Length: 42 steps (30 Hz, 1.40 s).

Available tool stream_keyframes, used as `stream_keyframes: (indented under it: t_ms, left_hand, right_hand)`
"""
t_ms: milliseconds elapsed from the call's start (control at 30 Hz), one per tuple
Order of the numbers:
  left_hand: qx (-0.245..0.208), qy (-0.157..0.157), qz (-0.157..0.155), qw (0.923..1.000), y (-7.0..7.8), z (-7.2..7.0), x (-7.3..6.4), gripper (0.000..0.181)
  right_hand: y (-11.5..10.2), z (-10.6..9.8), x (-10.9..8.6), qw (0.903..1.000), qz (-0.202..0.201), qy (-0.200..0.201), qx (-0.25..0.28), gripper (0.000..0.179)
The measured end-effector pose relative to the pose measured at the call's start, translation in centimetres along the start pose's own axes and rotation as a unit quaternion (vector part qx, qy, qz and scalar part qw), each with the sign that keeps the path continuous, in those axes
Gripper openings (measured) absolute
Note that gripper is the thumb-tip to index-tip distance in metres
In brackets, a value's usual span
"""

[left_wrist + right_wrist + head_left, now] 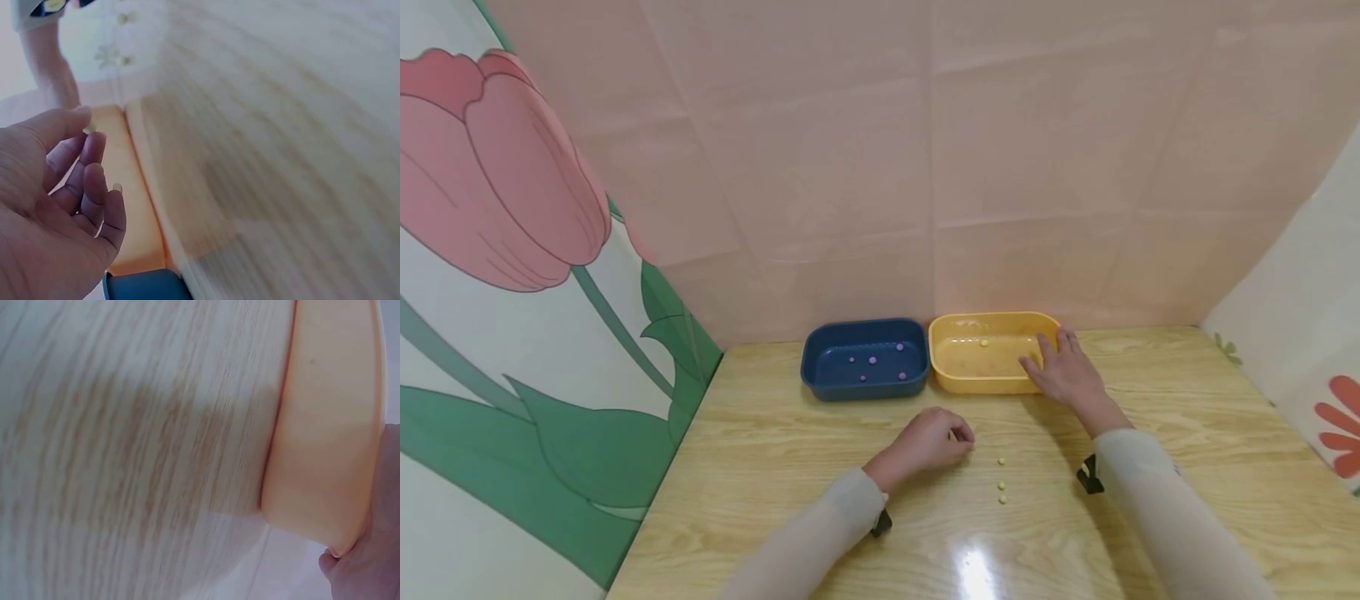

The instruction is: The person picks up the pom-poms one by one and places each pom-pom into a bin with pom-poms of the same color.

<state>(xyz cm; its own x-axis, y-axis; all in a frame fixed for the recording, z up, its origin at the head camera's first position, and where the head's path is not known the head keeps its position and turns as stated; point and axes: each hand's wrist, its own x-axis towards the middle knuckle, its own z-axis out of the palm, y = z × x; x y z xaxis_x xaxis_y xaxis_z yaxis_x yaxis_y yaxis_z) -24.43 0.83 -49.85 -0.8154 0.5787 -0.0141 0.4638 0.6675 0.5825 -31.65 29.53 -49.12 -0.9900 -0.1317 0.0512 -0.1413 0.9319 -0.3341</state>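
In the head view my left hand [928, 439] is low over the table, left of several tiny yellow balls [1001, 461] in a loose line. Its thumb and index finger pinch one small yellow ball [89, 129], seen in the left wrist view, while the other fingers curl loosely. My right hand [1067, 373] rests over the right end of a yellow tray [981, 386], fingers spread across the rim. One fingertip [326, 564] shows by the tray's corner in the right wrist view. Inside that tray lies a yellow ball [984, 343].
A dark blue tray [865, 392] stands directly left of the yellow one, with several small purple balls [872, 361] inside. Both are near the back edge of the wooden table [760, 483], before a pink cloth wall [850, 167]. Tulip-patterned panel [535, 250] borders the left side.
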Motion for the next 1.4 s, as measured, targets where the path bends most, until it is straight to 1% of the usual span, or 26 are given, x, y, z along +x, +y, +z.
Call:
stream_keyframes:
  t_ms: [167, 233, 367, 467, 600, 733, 967, 1167, 1400]
  left_hand:
    - [-0.015, 0.030, 0.002, 0.9994, 0.3, -0.6, 0.7, 0.005]
    - [-0.019, 0.043, 0.005, 0.9989, 0.4, -1.0, 1.1, 0.005]
    - [-0.044, 0.067, 0.007, 0.9968, 0.5, -2.0, 1.8, 0.006]
    - [-0.073, 0.080, 0.000, 0.9942, 0.7, -2.7, 2.3, 0.006]
    - [-0.085, 0.092, -0.014, 0.9920, 0.8, -3.6, 3.2, 0.007]
    - [-0.078, 0.107, -0.020, 0.9911, 0.5, -4.4, 4.3, 0.008]
    - [-0.066, 0.122, -0.032, 0.9899, -0.1, -5.5, 6.5, 0.009]
    - [-0.039, 0.126, -0.043, 0.9903, -0.6, -5.9, 8.2, 0.010]
    - [-0.032, 0.138, -0.074, 0.9871, -0.7, -6.2, 9.5, 0.016]
  right_hand:
    - [0.0, 0.1, 0.0, 1.0000, 0.003, 0.000, 0.001, 0.084]
    - [0.0, 0.1, 0.0, 1.0000, 0.003, 0.000, 0.000, 0.087]
    - [0.0, 0.1, 0.0, 1.0000, 0.004, 0.004, -0.001, 0.090]
    - [0.0, 0.1, 0.1, 1.0000, 0.004, 0.005, 0.002, 0.087]
    - [0.2, 0.2, 0.1, 1.0000, 0.005, -0.001, 0.001, 0.087]
    - [0.4, 0.4, 0.3, 1.0000, 0.004, -0.007, 0.000, 0.089]
    - [0.2, 0.3, 0.3, 1.0000, 0.001, -0.006, -0.008, 0.078]
    - [0.0, 0.3, 0.2, 0.9999, 0.005, -0.011, -0.004, 0.078]
    - [-0.2, 0.0, 0.0, 0.9999, 0.003, 0.000, -0.014, 0.075]
